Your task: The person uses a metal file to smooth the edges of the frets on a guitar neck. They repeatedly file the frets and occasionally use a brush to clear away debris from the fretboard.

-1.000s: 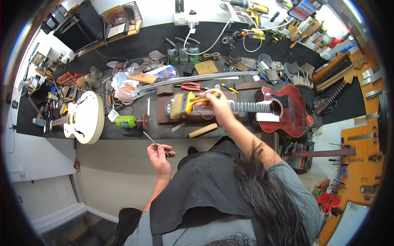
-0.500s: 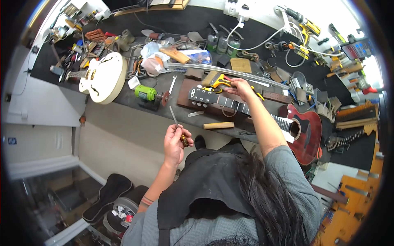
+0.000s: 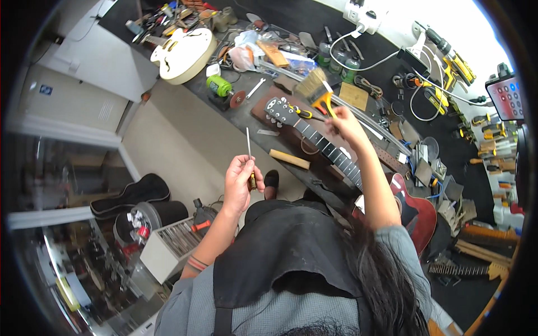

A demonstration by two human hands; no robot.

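Observation:
My left hand [image 3: 240, 180] is closed around a screwdriver [image 3: 249, 147], its thin metal shaft pointing up and part of its yellow and black handle showing below the fingers. My right hand [image 3: 347, 127] grips the handle of a wide paintbrush [image 3: 314, 87], held up over the bench with its pale bristles toward the far left. Beneath that hand lies an acoustic guitar with a dark headstock [image 3: 281, 111] and a red body [image 3: 424, 224], partly hidden by my right forearm. Beside the headstock rests a tool with a yellow and black handle [image 3: 302, 112].
Left along the bench are a green bench grinder [image 3: 219, 87], a wrench [image 3: 256, 88] and a cream guitar body [image 3: 185, 55]. A wooden block [image 3: 289, 159] lies at the near edge. Several bottles [image 3: 350, 68] stand behind. A phone [image 3: 504, 95] is mounted at right.
The brush has come up off the headstock area in my right hand and is now raised. My view has turned, so the bench sits at a steeper slant. My left hand still holds the screwdriver.

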